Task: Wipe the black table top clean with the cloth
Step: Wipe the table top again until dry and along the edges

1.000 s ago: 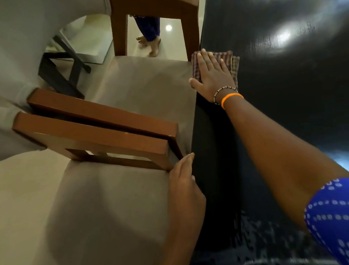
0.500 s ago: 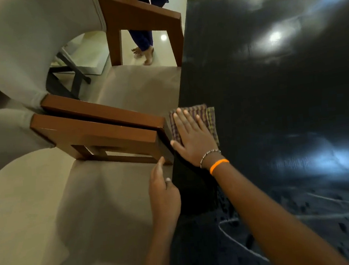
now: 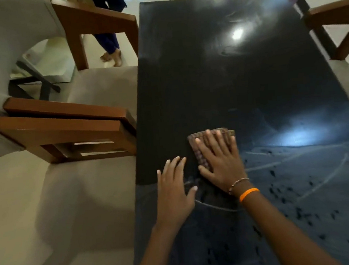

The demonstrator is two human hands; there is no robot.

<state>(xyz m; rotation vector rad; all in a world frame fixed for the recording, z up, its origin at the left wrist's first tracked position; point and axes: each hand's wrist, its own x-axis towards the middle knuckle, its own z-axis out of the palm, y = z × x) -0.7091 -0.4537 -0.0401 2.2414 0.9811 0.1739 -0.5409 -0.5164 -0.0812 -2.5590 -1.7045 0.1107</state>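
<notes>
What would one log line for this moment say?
right hand: flat on cloth | left hand: flat on table | near end dusty

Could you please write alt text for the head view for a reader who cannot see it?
A person's right hand presses a checked cloth flat on a black table, while the left hand rests flat beside it near the table's left edge. The near part of the top looks dusty and streaked. Two wooden-armed chairs stand at the left.

Glossy black table top [image 3: 239, 88], checked cloth [image 3: 202, 149] lying flat near its left edge, dusty streaks nearby
</notes>
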